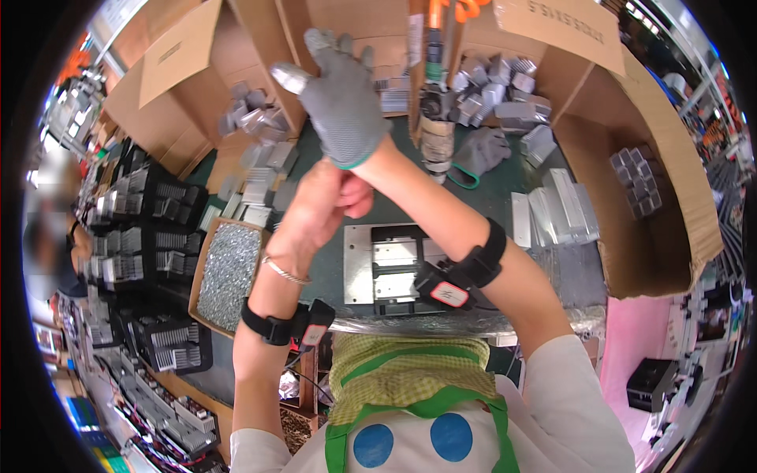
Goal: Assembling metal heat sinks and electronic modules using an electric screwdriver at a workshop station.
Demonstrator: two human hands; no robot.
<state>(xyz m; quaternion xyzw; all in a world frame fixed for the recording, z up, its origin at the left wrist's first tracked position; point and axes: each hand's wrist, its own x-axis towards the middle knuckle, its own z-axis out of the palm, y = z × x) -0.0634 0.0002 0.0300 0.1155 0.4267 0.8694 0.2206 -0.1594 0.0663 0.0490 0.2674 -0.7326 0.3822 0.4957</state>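
Note:
My right hand (pixel 341 102) wears a grey knit work glove with worn, silvery fingertips. It is raised over the bench with the fingers spread and nothing in them. Bare and ringed by a bracelet at the wrist, my left hand (pixel 322 197) is closed at the green-edged cuff of that glove; its fingertips are partly hidden. A second grey glove (pixel 482 151) lies on the bench beside a hanging power screwdriver (pixel 436 118) with a taped body. Below my hands sits a metal plate (pixel 358 264) with a black frame (pixel 396 233) holding silver metal pieces.
A carton of small metal fasteners (pixel 229 276) stands at the left, beside black trays of finned metal parts (pixel 169 244). Metal blocks (pixel 493 94) are heaped at the back. Flat metal pieces (pixel 556 209) and a large cardboard box (pixel 631 229) are on the right.

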